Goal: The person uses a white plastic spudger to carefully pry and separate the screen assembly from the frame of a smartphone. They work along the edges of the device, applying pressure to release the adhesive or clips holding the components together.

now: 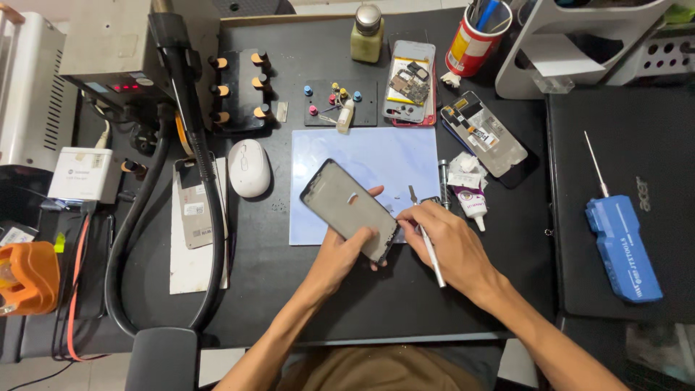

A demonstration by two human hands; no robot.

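We log the scene from the near edge of the counter [463, 108] outward, placing things relative to the pale blue work mat [391, 156].

Nearest to us, at the mat's near right corner, the left hand [340, 257] has its grip clamped on a phone frame [349, 208]: thumb on the upper face, fingers wrapped under the near edge. The frame is tilted, its far end over the mat and its near end off the mat's front edge. Just right of it, the right hand [445, 242] has its grip closed on a thin white-handled tool [433, 261], held like a pen, with the tip at the frame's right edge. We cannot tell whether the tip touches the frame.

Right of the mat lie a small white glue tube [472, 204] and a crumpled wipe [463, 170], then a phone back panel [486, 134] set diagonally. Well to the right, a blue handheld tool [621, 246] with a thin probe rests on a closed black laptop [622, 195].

Left of the mat sit a white mouse [248, 168] and a grey phone shell [194, 206] on a white sheet, crossed by a black hose [195, 101].

Beyond the mat's far edge: a black pad with coloured screwdriver bits [340, 101], an opened phone body [409, 83], a glass bottle [367, 32] and a red cup of pens [474, 40].
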